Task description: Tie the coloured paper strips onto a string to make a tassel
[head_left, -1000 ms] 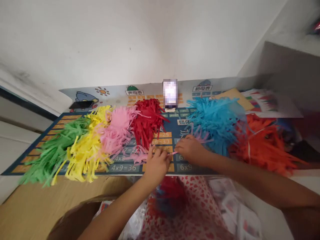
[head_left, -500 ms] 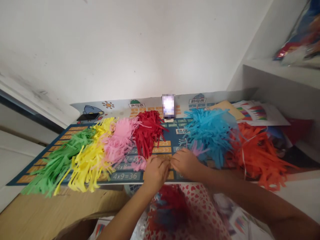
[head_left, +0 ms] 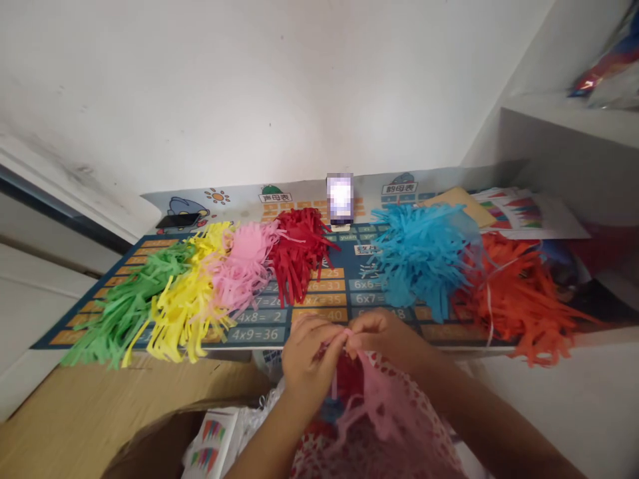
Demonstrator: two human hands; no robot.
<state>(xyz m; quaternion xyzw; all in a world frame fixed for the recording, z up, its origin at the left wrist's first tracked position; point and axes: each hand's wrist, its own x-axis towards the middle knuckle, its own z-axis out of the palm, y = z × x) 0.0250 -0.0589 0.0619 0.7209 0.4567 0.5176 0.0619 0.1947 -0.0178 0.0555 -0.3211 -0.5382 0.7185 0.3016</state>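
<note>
A pink tissue-paper tassel (head_left: 382,406) hangs blurred from between my hands at the table's front edge. My left hand (head_left: 312,352) pinches its twisted top with thumb and fingers. Close beside it, my right hand (head_left: 379,332) grips the same twisted part, fingertips nearly touching the left ones. Below, over the heart-patterned cloth on my lap, more red (head_left: 351,376) and blue paper strips show, partly covered by the pink ones. Just beyond my hands lie a red tassel (head_left: 299,253) on the left and a blue tassel (head_left: 424,256) on the right.
Green (head_left: 130,299), yellow (head_left: 187,303) and pink tassels (head_left: 244,266) lie in a row on the left of the printed mat (head_left: 254,336). An orange tassel (head_left: 519,299) is at the right. A lit phone (head_left: 340,198) stands against the wall; printed bags (head_left: 529,213) lie behind.
Both hands have drawn back from the mat to the table edge. The pink strips, earlier spread on either side of the hands, now hang down below them. The view has shifted slightly.
</note>
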